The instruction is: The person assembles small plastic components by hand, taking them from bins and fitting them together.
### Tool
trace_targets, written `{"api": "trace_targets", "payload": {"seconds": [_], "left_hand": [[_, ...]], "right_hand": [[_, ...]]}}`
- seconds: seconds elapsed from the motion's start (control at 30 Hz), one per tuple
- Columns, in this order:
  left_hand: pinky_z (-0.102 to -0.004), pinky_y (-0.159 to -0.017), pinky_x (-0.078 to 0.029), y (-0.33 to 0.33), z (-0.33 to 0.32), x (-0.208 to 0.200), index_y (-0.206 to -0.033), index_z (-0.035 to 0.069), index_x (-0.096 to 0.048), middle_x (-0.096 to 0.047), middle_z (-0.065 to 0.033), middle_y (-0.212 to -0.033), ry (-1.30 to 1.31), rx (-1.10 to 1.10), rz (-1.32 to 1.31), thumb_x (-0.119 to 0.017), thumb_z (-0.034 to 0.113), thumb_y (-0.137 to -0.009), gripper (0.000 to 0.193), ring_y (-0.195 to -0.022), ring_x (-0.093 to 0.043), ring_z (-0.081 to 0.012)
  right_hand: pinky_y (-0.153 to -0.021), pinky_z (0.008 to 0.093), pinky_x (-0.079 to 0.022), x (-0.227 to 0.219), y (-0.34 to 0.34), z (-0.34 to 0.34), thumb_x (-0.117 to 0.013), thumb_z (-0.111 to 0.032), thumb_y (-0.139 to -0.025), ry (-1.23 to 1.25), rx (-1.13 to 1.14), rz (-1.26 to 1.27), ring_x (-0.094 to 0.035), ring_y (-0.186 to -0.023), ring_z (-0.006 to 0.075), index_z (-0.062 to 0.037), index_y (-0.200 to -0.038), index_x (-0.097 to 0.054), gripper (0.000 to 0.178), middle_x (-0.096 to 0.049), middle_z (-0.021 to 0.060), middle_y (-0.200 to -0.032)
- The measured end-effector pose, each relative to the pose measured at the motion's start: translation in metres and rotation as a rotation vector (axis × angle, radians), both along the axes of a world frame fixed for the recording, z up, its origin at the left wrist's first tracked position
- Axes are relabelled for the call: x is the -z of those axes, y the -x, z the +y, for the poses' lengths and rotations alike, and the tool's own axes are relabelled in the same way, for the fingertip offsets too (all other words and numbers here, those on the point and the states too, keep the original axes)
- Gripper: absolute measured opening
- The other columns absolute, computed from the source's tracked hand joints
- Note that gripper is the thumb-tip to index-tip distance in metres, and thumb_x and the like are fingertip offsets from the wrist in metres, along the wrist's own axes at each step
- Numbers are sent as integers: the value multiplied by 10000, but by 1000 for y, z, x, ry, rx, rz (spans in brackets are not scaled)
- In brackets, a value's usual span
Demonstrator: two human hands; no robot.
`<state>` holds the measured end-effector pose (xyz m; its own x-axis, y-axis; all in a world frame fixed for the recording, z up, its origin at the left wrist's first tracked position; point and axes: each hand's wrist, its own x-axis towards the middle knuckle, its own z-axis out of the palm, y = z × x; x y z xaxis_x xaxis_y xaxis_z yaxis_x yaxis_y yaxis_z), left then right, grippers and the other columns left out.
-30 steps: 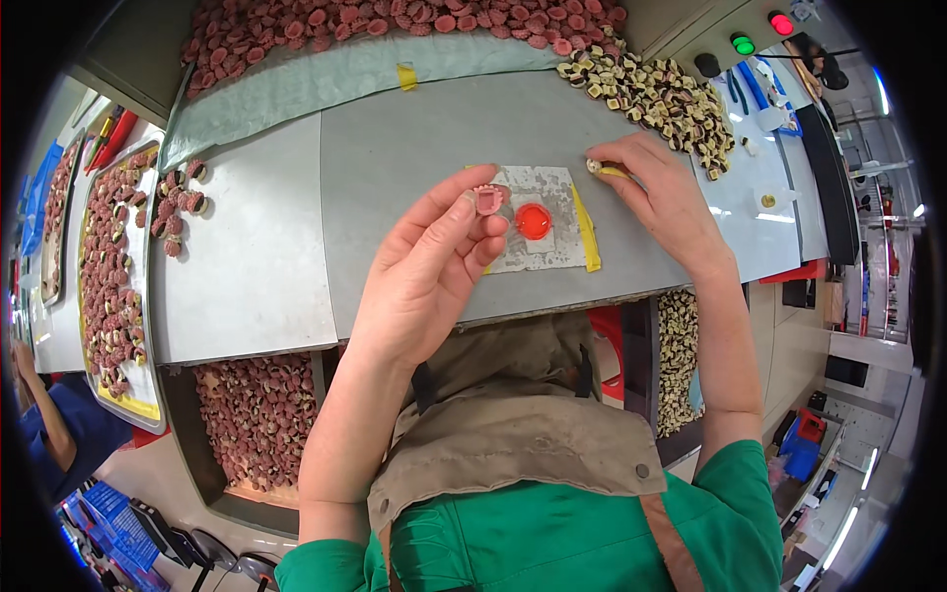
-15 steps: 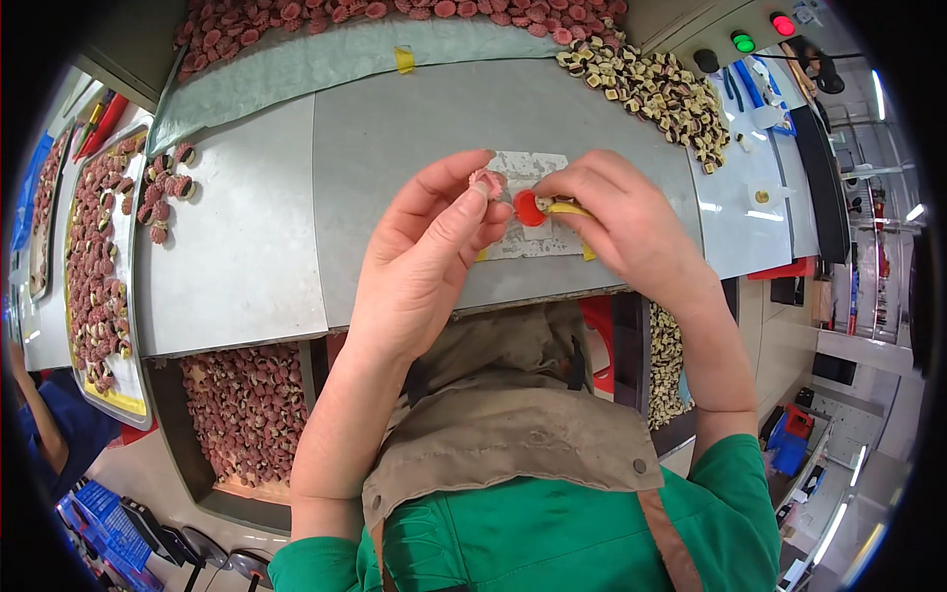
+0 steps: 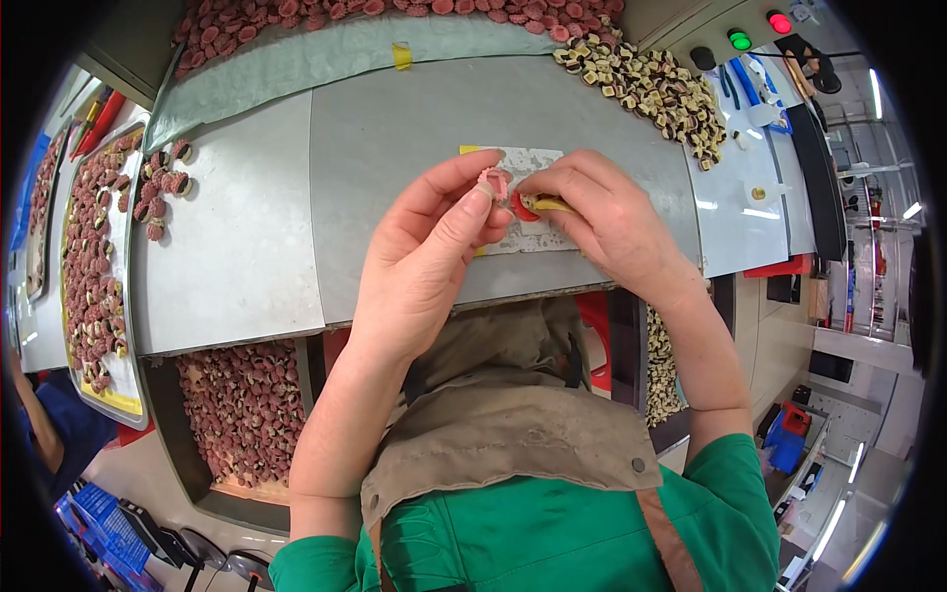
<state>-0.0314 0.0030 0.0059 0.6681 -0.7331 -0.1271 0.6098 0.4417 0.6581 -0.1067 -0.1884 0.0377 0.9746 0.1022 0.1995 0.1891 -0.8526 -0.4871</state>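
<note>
In my left hand (image 3: 419,247), thumb and fingers pinch a small pink cup-like piece with a ridged edge (image 3: 495,180), its hollow side partly showing. My right hand (image 3: 619,219) is closed beside it, with a slim curved yellow thing (image 3: 553,205) between the fingers. At those right fingertips is a round red thing (image 3: 521,208), partly covered; whether it is held or joined to the yellow thing cannot be made out. Both hands are over a pale, worn, speckled board (image 3: 538,242) with yellow tape at its corners.
Pink ridged pieces (image 3: 326,12) line the far edge on pale green cloth (image 3: 266,84). Cream-and-dark pieces (image 3: 651,94) are heaped at far right. At left are a tray (image 3: 138,335) of pink-and-dark pieces and a loose cluster (image 3: 158,192). Open drawers (image 3: 158,395) sit below the bench.
My right hand has moved slightly left, closer to my left hand. The pink piece has tilted to show more of its hollow, and the red thing is more covered.
</note>
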Motion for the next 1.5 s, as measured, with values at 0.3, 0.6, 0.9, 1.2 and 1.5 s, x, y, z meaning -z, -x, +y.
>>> {"api": "trace_targets", "payload": {"seconds": [0.3,0.6,0.9,1.2,1.5], "left_hand": [[-239,-858,-475,3,-3,-5,-1279,15,-540,-627,-45,-1137,-55,4,-22,-546,138,-995,309,-949,-585,-88],[-265,-898,-485,6,-7,-2,-1236,3,-574,-611,-69,-1156,-94,-36,-140,-566,179,-991,302,-1005,-591,-112],[-259,-884,-493,5,-6,-13,-1271,-21,-547,-617,-72,-1069,-182,0,-225,-606,69,-949,340,-1009,-593,-124],[-274,-879,-500,25,-19,-11,-1407,0,-358,-610,-93,-1023,-246,-182,-422,-661,43,-873,615,-981,-604,-133],[-275,-847,-517,18,-19,-11,-1351,-3,-411,-607,-83,-986,-302,-120,-457,-678,28,-853,565,-929,-618,-131]], "right_hand": [[-815,278,-467,-7,11,16,-615,-1,-886,-719,176,25,-584,-931,163,9,-1104,-599,218,-579,86,-1049],[-811,303,-481,-8,2,20,-646,-60,-897,-280,24,-203,-593,-934,179,-22,-1097,-599,209,-598,92,-1061],[-857,333,-493,-3,10,26,-691,-141,-862,-368,108,-194,-595,-981,242,-57,-1116,-600,283,-587,109,-1088],[-811,344,-507,2,2,16,-755,-93,-736,-270,11,-214,-595,-954,238,-82,-983,-657,266,-626,67,-1011],[-758,341,-507,1,-2,17,-740,15,-670,-233,9,-273,-603,-892,250,-78,-955,-643,316,-630,67,-927]]}}
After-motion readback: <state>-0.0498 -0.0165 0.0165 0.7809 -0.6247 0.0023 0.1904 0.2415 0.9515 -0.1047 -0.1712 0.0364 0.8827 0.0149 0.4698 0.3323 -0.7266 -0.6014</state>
